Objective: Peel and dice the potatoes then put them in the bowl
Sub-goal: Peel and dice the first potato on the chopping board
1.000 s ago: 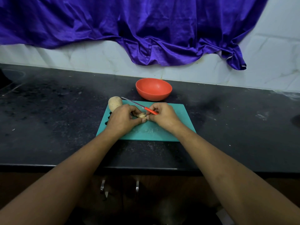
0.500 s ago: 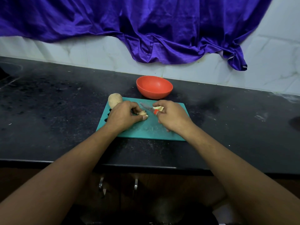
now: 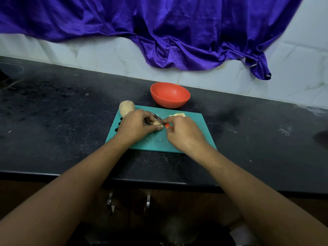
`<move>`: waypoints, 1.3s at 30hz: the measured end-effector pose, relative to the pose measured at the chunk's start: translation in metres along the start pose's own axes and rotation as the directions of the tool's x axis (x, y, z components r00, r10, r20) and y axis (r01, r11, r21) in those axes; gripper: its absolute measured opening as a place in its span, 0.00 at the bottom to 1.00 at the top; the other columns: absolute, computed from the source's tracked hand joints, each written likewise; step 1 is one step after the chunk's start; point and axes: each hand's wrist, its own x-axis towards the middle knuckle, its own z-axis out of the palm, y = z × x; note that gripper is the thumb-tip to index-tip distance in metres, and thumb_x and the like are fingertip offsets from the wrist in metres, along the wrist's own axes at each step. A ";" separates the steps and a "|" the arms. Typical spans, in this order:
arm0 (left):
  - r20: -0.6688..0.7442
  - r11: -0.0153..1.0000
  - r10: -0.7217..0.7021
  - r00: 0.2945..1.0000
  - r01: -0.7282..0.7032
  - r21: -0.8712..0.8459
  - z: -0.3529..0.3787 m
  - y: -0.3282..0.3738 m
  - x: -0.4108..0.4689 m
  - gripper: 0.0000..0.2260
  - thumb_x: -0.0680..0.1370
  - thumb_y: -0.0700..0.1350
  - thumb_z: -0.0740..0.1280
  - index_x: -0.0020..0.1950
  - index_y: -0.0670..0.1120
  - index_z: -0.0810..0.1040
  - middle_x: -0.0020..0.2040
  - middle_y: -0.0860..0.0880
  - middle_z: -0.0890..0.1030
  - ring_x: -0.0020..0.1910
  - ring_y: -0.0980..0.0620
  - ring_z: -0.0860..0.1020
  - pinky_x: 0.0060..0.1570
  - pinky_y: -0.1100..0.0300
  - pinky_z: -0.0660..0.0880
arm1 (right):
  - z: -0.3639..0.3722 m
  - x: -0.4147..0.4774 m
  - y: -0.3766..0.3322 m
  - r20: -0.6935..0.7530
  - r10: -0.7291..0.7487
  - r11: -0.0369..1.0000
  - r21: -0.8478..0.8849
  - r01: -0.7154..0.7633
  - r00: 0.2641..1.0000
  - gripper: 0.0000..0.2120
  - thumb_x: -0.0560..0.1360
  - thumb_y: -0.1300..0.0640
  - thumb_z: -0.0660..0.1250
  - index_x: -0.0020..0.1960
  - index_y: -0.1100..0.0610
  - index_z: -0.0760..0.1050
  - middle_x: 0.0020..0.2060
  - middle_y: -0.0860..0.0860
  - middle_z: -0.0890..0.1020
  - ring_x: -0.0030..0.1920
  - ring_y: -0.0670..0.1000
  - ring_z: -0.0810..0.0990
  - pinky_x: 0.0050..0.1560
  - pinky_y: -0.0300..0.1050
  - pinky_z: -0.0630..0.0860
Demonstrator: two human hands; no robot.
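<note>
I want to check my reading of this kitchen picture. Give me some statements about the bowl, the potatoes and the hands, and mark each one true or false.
1. The orange bowl holds diced potato. False: nothing shows in it; the cut pieces lie on the cutting board.
2. The right hand grips a knife with an orange handle. True.
3. A whole potato sits at the board's far left corner. True.
4. The left hand is empty. False: its fingers hold a potato piece on the board.

Knife point(image 3: 167, 125): handle mostly hidden in right hand point(image 3: 184, 134); blade blurred.
Potato piece point(image 3: 156, 123): largely covered by left hand point(image 3: 136, 126) fingers.
</note>
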 end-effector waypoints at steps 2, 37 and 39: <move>-0.008 1.000 0.006 1.000 -0.006 0.002 0.000 0.000 0.000 0.11 0.70 0.59 0.80 0.46 0.54 0.85 0.42 0.58 0.82 0.42 0.60 0.78 0.42 0.59 0.75 | 0.000 -0.001 -0.001 -0.007 -0.007 1.000 -0.015 0.007 1.000 0.19 0.82 0.56 0.62 0.71 0.45 0.76 0.60 0.52 0.82 0.59 0.55 0.80 0.56 0.50 0.78; -0.011 0.999 -0.025 1.000 0.025 -0.024 0.002 -0.001 -0.001 0.09 0.71 0.56 0.79 0.46 0.54 0.87 0.44 0.61 0.84 0.42 0.62 0.79 0.43 0.59 0.77 | 0.011 -0.005 0.034 -0.007 0.028 0.998 0.064 -0.027 1.000 0.17 0.81 0.51 0.64 0.68 0.40 0.79 0.45 0.48 0.83 0.47 0.54 0.81 0.43 0.45 0.72; -0.015 0.999 -0.028 0.999 0.028 -0.027 0.003 -0.002 0.000 0.08 0.71 0.56 0.79 0.46 0.54 0.87 0.42 0.61 0.84 0.41 0.62 0.79 0.42 0.60 0.75 | 0.009 -0.002 0.033 -0.060 0.047 0.993 0.115 -0.040 0.997 0.16 0.81 0.51 0.65 0.67 0.41 0.80 0.49 0.48 0.84 0.51 0.53 0.81 0.47 0.46 0.75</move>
